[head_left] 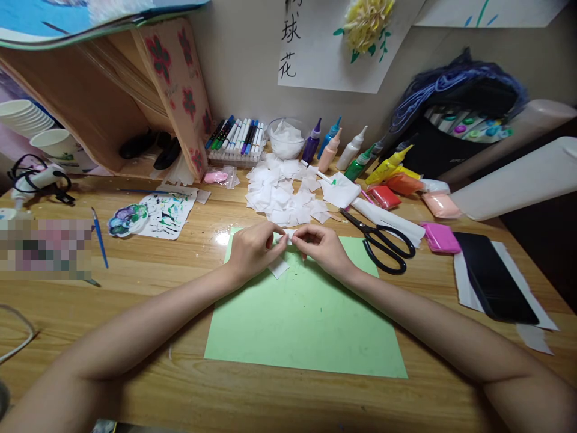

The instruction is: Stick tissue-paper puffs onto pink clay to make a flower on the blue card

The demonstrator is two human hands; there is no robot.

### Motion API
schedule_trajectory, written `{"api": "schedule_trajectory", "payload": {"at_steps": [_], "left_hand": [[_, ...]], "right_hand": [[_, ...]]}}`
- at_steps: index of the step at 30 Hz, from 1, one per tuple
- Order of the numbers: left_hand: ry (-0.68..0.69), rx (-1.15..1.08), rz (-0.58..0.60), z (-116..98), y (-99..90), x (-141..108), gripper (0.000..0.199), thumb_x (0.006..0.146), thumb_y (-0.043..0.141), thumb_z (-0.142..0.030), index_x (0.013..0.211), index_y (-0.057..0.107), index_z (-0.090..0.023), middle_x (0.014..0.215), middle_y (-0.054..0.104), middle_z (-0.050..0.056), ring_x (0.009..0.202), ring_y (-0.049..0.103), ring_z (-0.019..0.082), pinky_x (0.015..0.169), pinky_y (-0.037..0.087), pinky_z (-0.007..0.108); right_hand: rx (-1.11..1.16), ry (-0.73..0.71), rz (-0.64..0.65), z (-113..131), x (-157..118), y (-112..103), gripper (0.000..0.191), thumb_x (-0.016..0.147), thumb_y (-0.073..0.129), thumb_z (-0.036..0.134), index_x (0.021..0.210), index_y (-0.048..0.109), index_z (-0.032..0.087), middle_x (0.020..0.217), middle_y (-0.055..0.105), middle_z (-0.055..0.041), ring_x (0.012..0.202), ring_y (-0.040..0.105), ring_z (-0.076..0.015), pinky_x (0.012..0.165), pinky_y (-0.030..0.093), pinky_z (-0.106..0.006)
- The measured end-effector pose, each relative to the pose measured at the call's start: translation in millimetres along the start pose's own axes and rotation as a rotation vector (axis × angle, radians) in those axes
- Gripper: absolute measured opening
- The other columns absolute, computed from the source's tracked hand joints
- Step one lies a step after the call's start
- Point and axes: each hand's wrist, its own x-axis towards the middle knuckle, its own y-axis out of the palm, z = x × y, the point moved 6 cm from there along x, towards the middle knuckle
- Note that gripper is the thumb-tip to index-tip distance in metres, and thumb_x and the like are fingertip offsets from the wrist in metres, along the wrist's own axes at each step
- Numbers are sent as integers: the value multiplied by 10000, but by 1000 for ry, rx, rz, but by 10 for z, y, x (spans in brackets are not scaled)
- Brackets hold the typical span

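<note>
Over the top edge of a green sheet of paper [306, 325], both hands meet. My left hand [256, 249] pinches a small white paper piece [291, 233] between thumb and fingertips. From the other side, my right hand [322, 246] pinches the same piece, its fingers curled. Another white paper square [279, 268] lies under my left hand on the green sheet. Just beyond the hands is a heap of white paper squares [283, 189]. To the right of my right hand, black-handled scissors [383, 240] rest partly over the green sheet's corner.
Paint bottles [331, 150] stand behind the heap, beside a bowl of white paper [286, 138] and a rack of markers [238, 138]. A phone [500, 276] lies at the right. On the left are a paint palette [128, 220], a blue brush [100, 237] and a cardboard box [175, 90].
</note>
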Motion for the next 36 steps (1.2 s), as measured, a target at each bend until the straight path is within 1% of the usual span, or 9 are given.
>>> {"api": "schedule_trajectory", "payload": {"at_steps": [3, 5, 9, 12, 15, 22, 27, 33, 36], "left_hand": [[-55, -65, 110, -5, 54, -17, 175, 833, 538, -304, 798, 641, -168, 535, 545, -35, 476, 485, 81, 502, 336, 210], [-90, -119, 184, -15, 97, -39, 190, 834, 535, -322, 845, 644, -167, 543, 564, -33, 473, 490, 83, 505, 346, 211], [-159, -192, 230, -10, 132, -69, 177, 820, 536, -286, 795, 660, -162, 512, 554, -32, 459, 470, 85, 494, 341, 211], [-195, -217, 220, 10, 133, -72, 165, 809, 535, -245, 751, 668, -166, 507, 551, -29, 462, 461, 83, 488, 334, 208], [-196, -215, 187, 15, 116, -64, 153, 798, 550, -236, 723, 664, -166, 499, 548, -30, 455, 450, 80, 482, 329, 206], [-191, -202, 134, 37, 94, -58, 167, 809, 549, -248, 697, 642, -167, 508, 529, -37, 463, 437, 75, 480, 325, 205], [-225, -196, 97, 71, 84, -54, 142, 787, 555, -230, 674, 606, -162, 509, 520, -42, 457, 422, 69, 475, 313, 203], [-284, -206, 94, 105, 81, -44, 121, 763, 541, -210, 652, 553, -163, 526, 506, -44, 479, 435, 73, 494, 321, 207], [-296, -199, 97, 110, 69, -40, 123, 765, 524, -201, 646, 530, -168, 532, 502, -43, 488, 444, 76, 502, 329, 209]], "right_hand": [[-13, -33, -26, -15, -10, -12, 212, 738, 673, 358, 742, 624, 152, 720, 600, -29, 571, 514, -110, 468, 426, -230], [-47, -74, -13, -5, -24, -1, 190, 747, 667, 342, 753, 618, 158, 744, 606, -32, 614, 532, -121, 509, 445, -239], [-170, -171, 0, 72, -73, 21, 120, 778, 631, 279, 737, 604, 169, 777, 608, -34, 685, 552, -135, 597, 458, -259], [-249, -232, -11, 136, -108, 32, 109, 793, 614, 254, 722, 586, 176, 745, 584, -23, 645, 528, -125, 573, 435, -255], [-279, -237, -21, 148, -113, 33, 125, 803, 605, 265, 716, 570, 181, 722, 567, -18, 632, 515, -126, 564, 425, -256], [-187, -172, -3, 72, -63, 10, 170, 818, 593, 316, 732, 550, 176, 720, 562, -11, 661, 516, -130, 597, 420, -259], [-137, -131, -37, 24, -46, -19, 155, 814, 595, 305, 748, 549, 172, 729, 568, -8, 664, 511, -126, 591, 402, -251], [-92, -131, -58, 36, -35, -35, 133, 813, 582, 271, 736, 531, 175, 720, 545, 1, 668, 508, -122, 601, 404, -249], [-59, -126, -68, 46, -31, -52, 143, 806, 583, 274, 721, 516, 180, 714, 533, 5, 637, 501, -117, 579, 402, -248]]}}
